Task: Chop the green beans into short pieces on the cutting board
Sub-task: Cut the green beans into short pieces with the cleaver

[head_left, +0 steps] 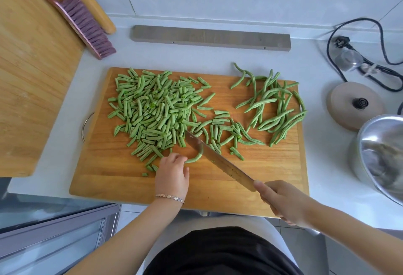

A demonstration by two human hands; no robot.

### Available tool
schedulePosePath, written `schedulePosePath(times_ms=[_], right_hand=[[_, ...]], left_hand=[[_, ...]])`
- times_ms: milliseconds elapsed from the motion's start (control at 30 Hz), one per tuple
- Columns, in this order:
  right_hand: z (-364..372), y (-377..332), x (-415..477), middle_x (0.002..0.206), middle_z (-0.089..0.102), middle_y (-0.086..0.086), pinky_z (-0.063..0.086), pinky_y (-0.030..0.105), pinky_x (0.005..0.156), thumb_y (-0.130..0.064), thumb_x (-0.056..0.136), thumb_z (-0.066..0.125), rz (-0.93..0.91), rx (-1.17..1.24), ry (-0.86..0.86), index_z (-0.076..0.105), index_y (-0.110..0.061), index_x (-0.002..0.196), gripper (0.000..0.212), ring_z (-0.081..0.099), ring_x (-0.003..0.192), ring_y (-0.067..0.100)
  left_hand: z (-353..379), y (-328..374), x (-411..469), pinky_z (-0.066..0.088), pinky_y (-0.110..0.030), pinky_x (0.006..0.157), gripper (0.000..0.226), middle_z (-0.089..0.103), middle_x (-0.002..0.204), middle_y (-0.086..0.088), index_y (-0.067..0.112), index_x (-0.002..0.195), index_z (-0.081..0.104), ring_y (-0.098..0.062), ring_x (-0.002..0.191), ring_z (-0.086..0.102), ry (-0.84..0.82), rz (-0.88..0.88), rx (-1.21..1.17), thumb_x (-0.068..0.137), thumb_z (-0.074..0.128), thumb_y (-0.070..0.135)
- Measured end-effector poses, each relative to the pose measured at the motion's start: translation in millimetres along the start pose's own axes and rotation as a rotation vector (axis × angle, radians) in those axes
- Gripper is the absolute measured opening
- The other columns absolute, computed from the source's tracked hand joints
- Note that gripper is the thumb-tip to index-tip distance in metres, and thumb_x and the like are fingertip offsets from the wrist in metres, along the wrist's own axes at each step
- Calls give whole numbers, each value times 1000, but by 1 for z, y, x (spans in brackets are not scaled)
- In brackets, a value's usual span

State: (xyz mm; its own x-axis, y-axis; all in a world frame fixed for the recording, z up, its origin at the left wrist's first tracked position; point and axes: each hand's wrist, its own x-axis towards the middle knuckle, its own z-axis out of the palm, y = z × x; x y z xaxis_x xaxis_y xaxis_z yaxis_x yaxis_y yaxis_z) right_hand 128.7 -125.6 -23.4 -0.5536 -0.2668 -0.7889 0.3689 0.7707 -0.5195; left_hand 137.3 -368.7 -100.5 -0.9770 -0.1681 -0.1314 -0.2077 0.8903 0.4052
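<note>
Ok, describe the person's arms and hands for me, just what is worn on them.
No sleeves or gloves are in view; both are bare up to the picture's edge. The left hand has a thin bracelet of flat metal links at the wrist. The right hand shows no ring, watch or band.

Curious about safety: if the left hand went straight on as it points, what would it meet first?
Likely the near edge of the chopped bean pile, beside the knife; the left hand holds a curved bean.

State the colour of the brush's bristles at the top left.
The bristles are dusky purple, clearest in the head view.
</note>
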Motion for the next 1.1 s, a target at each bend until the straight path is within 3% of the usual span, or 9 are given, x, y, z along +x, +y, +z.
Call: schedulePosePath(times_ms=[67, 233, 367, 500, 633, 767, 867, 1000, 1100], right_hand=[[2, 1, 1, 46, 29, -10, 24, 16, 44, -77, 68, 25, 4, -50, -6, 38, -13, 73, 66, 24, 37, 6], [7, 5, 2, 56, 31, -4, 27, 27, 58, -75, 75, 23, 53, -124, 2, 34, -15, 71, 62, 26, 51, 12], [11, 2, 8, 58, 32, -3, 27, 26, 58, -68, 87, 24, 77, -142, 20, 35, -14, 71, 57, 27, 54, 13], [25, -4, 20, 58, 30, -2, 26, 26, 58, -63, 90, 25, 16, -176, 74, 29, -17, 64, 54, 26, 55, 12], [35, -1, 28, 58, 35, -2, 30, 25, 58, -68, 84, 27, -35, -37, 93, 33, -16, 67, 55, 30, 53, 11], [24, -1, 27, 45, 33, -9, 24, 18, 41, -69, 72, 33, -40, 223, 110, 37, -13, 68, 56, 25, 37, 5], [9, -5, 26, 43, 30, -7, 21, 18, 35, -66, 71, 38, -14, 367, 168, 35, -14, 64, 53, 22, 34, 7], [-10, -5, 24, 39, 28, -6, 21, 14, 34, -60, 82, 36, 24, 418, 223, 34, -14, 63, 50, 21, 31, 8], [-14, -4, 22, 38, 29, -6, 22, 14, 34, -56, 88, 35, 40, 418, 223, 34, -13, 63, 49, 22, 30, 9]], left_hand=[[2, -3, 1, 47, -31, 76, 21, 60, 107, -9, 4, 106, 67, -25, 97, 56, -25, -66, -67, 85, 61, 8], [4, -6, 8, 40, -24, 65, 13, 60, 97, -11, 2, 95, 69, -16, 72, 50, 11, -158, -205, 85, 63, 5], [7, -9, 12, 37, -22, 67, 12, 60, 96, -9, 2, 93, 70, -15, 74, 49, 8, -153, -206, 85, 62, 5], [6, -8, 11, 44, -26, 64, 8, 61, 98, -8, 2, 88, 70, -25, 81, 61, -28, -73, -159, 82, 66, 5], [4, -9, 10, 36, -21, 42, 13, 64, 81, -2, 11, 75, 70, -21, 68, 62, -38, 130, -16, 67, 81, 11], [-2, -15, 18, 37, -26, 55, 18, 58, 97, -4, 9, 99, 63, -20, 85, 56, -100, 16, 101, 91, 55, 23], [-9, -13, 30, 40, -27, 60, 20, 56, 103, -6, 7, 104, 60, -21, 81, 56, -77, -49, 25, 91, 56, 22], [-21, 9, 57, 44, -24, 52, 20, 59, 105, 0, 12, 102, 62, -16, 70, 58, -12, 49, -2, 89, 56, 26], [-21, 34, 86, 44, -22, 58, 25, 55, 113, 1, 14, 113, 60, -14, 84, 57, -52, 156, 86, 93, 51, 25]])
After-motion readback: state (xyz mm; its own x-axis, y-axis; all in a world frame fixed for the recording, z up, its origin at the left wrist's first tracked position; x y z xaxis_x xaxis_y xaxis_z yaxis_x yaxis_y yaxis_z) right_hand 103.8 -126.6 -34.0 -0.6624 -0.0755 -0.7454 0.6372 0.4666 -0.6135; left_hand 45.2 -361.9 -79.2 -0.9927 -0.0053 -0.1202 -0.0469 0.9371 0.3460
